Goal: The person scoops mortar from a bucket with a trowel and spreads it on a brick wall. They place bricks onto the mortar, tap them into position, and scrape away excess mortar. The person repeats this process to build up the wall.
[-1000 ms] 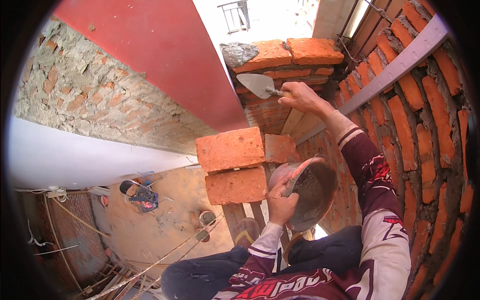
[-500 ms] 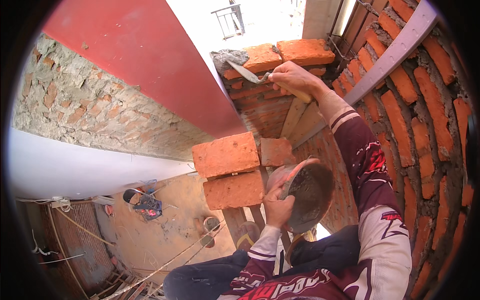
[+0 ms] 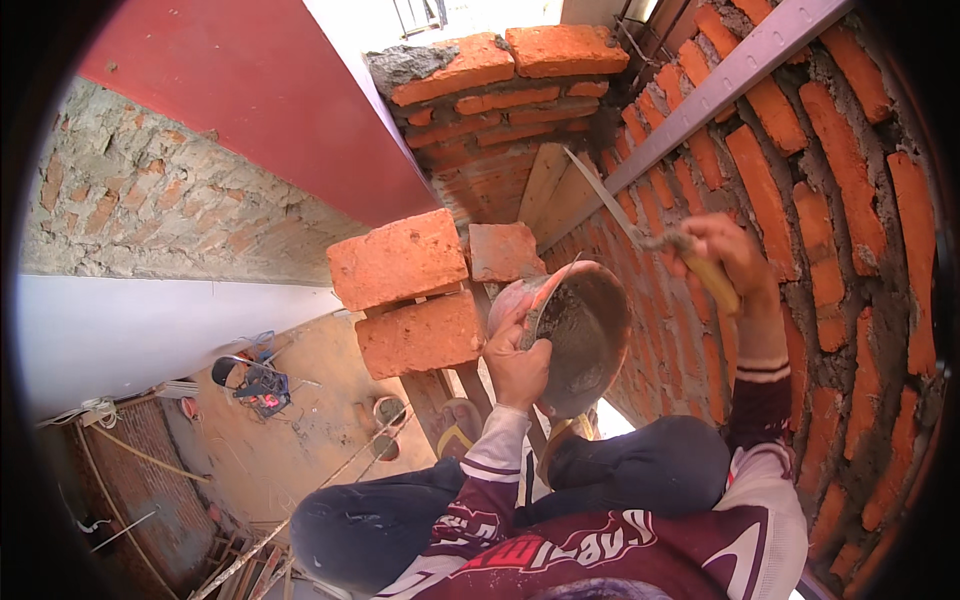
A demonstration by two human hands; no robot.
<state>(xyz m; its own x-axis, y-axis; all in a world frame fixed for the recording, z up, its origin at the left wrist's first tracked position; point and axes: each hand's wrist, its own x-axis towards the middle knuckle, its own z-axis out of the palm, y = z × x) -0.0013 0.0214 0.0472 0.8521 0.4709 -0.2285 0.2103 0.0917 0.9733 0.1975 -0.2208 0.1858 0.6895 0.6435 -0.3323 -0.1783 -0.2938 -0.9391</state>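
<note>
My left hand is closed on the rim of a round mortar bowl, which is tilted and has grey mortar inside. A trowel with a wooden handle is gripped in my right hand, raised to the right of the bowl, its blade pointing up and left. Loose orange bricks are stacked just left of the bowl, with a smaller brick beside them. At the far end, bricks top a low wall, and a patch of grey mortar lies at its left end.
A brick wall rises close on the right, crossed by a pale metal bar. A red panel stands to the left. Far below is a floor with a dark container. A rope runs across the lower left.
My right hand has drawn the trowel back from the mortar on the far wall, toward me and right. The view has shifted, and my left hand keeps hold of the bowl.
</note>
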